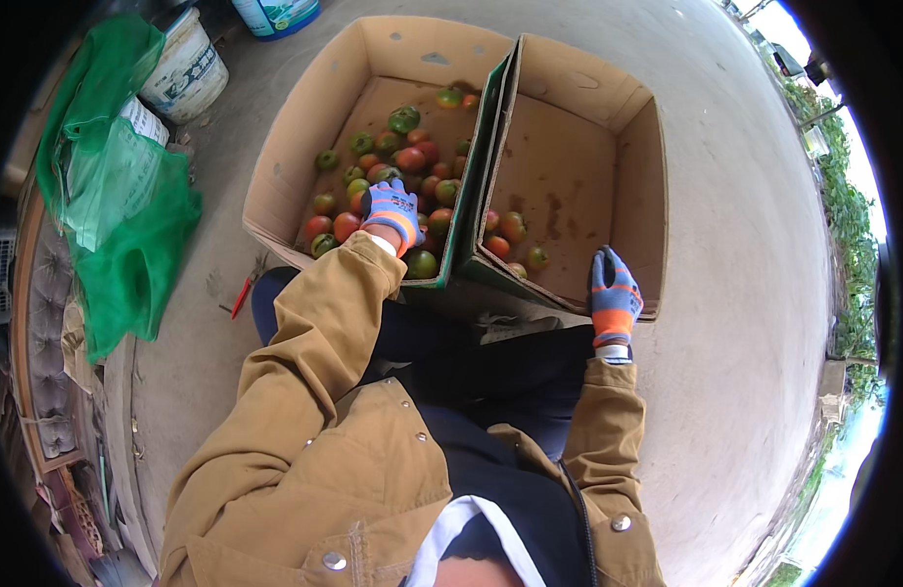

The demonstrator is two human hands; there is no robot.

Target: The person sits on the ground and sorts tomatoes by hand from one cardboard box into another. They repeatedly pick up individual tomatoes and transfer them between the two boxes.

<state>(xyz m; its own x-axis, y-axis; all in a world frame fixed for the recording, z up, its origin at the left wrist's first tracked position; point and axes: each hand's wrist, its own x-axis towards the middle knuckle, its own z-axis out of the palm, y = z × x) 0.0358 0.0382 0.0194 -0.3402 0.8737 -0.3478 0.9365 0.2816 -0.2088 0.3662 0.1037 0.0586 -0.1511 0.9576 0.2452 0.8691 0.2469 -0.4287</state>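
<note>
Before me stand two open cardboard boxes, side by side. The left cardboard box (315,110) holds several red, orange and green tomatoes (409,159). My left hand (389,208), in a blue and orange work glove, reaches palm down onto these tomatoes near a dark green one. Its palm and whatever lies under it are hidden. A few tomatoes (511,227) lie in the near left corner of the right cardboard box (638,158). My right hand (614,293), gloved alike, is at that box's near right rim. A gap shows between thumb and forefinger; the other fingers are partly hidden.
Red-handled pruning shears (241,297) lie on the concrete floor (730,257) left of the boxes. Green mesh netting (132,257) hangs farther left, beside a dirty white bucket (187,70). A blue and white bucket (275,16) stands behind. My shoe (517,329) sits close to the boxes.
</note>
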